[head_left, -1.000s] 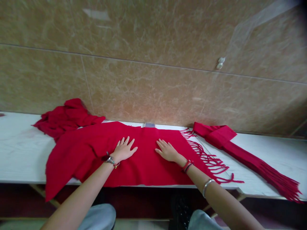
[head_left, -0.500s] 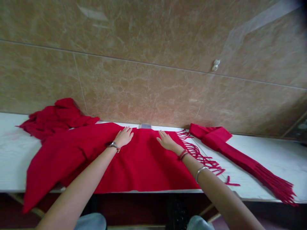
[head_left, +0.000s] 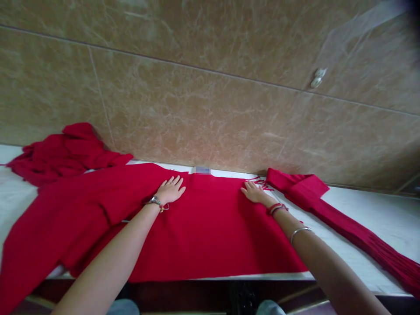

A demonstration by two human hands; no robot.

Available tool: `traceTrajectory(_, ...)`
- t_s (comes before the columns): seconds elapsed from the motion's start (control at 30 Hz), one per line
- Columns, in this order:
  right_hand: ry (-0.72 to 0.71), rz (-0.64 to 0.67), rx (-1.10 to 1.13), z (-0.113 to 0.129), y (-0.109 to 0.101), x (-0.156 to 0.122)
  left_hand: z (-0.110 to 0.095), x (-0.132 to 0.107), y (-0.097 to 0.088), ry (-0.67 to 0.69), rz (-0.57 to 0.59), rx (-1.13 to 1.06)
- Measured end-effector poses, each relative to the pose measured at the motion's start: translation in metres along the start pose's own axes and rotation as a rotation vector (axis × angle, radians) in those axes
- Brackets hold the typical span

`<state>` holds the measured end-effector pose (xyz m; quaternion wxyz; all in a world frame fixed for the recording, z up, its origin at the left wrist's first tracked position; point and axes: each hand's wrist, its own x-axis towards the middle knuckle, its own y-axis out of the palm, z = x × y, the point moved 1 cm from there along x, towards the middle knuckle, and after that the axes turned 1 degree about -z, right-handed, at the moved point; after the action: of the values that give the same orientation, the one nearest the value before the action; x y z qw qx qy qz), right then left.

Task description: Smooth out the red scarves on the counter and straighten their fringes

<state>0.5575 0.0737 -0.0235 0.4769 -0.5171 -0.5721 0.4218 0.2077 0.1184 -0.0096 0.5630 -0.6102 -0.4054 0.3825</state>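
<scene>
I see, far left, a crumpled red cloth (head_left: 65,151); next, the spread red scarf (head_left: 210,232) across the white counter (head_left: 377,214), its overhanging left end liable to drag it askew; left hand (head_left: 170,190) flat, gripping nothing; right hand (head_left: 253,192) likewise, where a sideways shove might ruck the fabric; then a folded scarf (head_left: 303,189)
</scene>
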Motion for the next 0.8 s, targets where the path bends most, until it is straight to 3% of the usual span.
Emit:
traceTrajectory(0.13,-0.081,-0.097,0.123,0.058,-0.017,0.029,-0.001,-0.002,0.0,-0.008,-0.018,-0.014)
traceTrajectory(0.2,-0.137,-0.072,0.197,0.084,-0.019,0.041,0.0,-0.003,-0.001,-0.012,-0.024,-0.024)
traceTrajectory(0.27,-0.155,-0.027,0.221,0.093,-0.016,0.047,0.0,-0.003,0.0,-0.016,-0.02,-0.033)
traceTrajectory(0.37,-0.122,0.016,0.187,0.072,-0.002,0.046,0.001,-0.002,0.0,-0.02,-0.004,-0.03)
traceTrajectory(0.5,-0.068,0.019,0.122,0.011,0.018,0.039,0.001,0.0,0.001,-0.021,-0.004,-0.02)
traceTrajectory(0.6,0.053,0.045,0.101,-0.024,0.024,0.036,0.001,0.0,0.001,-0.015,-0.013,-0.013)
traceTrajectory(0.7,0.138,0.056,0.117,-0.031,0.019,0.035,0.0,-0.002,0.001,-0.002,-0.046,0.0)
traceTrajectory(0.8,0.123,-0.071,0.165,-0.011,0.005,0.024,0.001,-0.002,0.001,0.009,-0.075,0.003)
